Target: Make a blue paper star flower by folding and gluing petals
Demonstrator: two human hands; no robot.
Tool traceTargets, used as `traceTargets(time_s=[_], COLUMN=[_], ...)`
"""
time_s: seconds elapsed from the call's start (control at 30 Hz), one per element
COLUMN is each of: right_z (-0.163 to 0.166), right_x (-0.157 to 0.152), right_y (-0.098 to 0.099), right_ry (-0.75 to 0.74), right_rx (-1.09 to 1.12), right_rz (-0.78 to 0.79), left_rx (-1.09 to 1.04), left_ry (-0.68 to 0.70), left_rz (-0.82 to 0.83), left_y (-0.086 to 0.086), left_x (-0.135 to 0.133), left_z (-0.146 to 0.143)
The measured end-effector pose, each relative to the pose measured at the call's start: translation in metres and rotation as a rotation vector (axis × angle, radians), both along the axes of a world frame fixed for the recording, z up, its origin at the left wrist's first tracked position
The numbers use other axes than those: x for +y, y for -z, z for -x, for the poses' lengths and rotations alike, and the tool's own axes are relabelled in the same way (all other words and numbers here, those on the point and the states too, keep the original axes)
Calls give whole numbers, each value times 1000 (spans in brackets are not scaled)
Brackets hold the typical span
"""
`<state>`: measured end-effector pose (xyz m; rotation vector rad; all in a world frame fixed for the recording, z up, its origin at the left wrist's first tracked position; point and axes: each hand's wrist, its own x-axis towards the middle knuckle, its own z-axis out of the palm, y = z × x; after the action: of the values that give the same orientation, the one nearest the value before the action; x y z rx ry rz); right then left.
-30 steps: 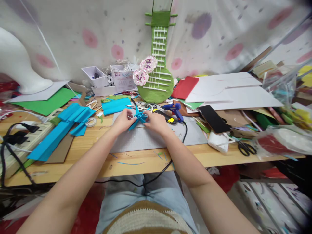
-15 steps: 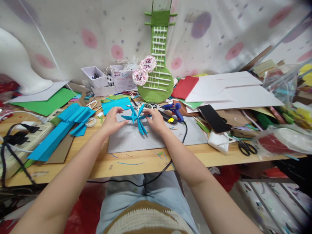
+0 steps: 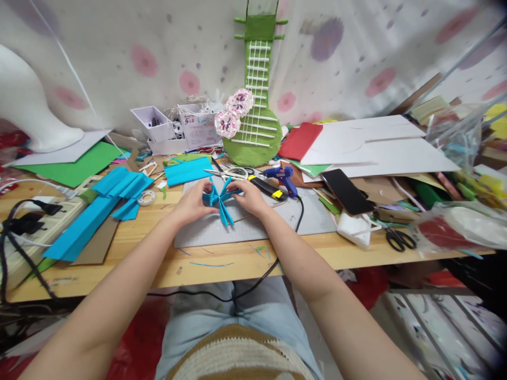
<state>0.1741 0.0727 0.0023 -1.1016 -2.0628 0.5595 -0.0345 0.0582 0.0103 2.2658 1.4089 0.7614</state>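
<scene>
A folded blue paper star [image 3: 220, 200] with several pointed arms is held just above the grey cutting mat [image 3: 277, 224]. My left hand [image 3: 193, 202] pinches its left side and my right hand [image 3: 248, 197] pinches its right side. The fingertips of both hands meet near the star's middle, and one long arm of it points down toward the mat.
Pleated blue paper [image 3: 99, 208] lies left, beside a tape roll [image 3: 147, 198] and a power strip [image 3: 37, 232]. Behind the mat are scissors [image 3: 227, 172], a blue glue gun [image 3: 282, 178], a phone [image 3: 347, 192] and a green paper guitar [image 3: 255, 105]. Black scissors [image 3: 400, 238] lie right.
Half a second ago my hands were apart with the star's arms spread wide. Now both hands have drawn back together around its middle, and the arms are gathered closer.
</scene>
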Motion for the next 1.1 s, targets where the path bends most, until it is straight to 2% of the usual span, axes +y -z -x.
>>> traceTargets(time_s=[0.1, 0.4, 0.87, 1.1], right_z=[-1, 0, 2, 3], right_x=[1, -2, 0, 0], right_y=[0, -1, 0, 3], right_ry=[-4, -14, -35, 12], right_rx=[-5, -47, -60, -43], right_rz=[-16, -31, -31, -59], left_rx=[-16, -89, -97, -33], left_ry=[42, -62, -99, -124], left_rz=[34, 68, 19, -62], left_y=[4, 3, 5, 8], left_x=[1, -2, -9, -7], left_z=[4, 2, -3, -2])
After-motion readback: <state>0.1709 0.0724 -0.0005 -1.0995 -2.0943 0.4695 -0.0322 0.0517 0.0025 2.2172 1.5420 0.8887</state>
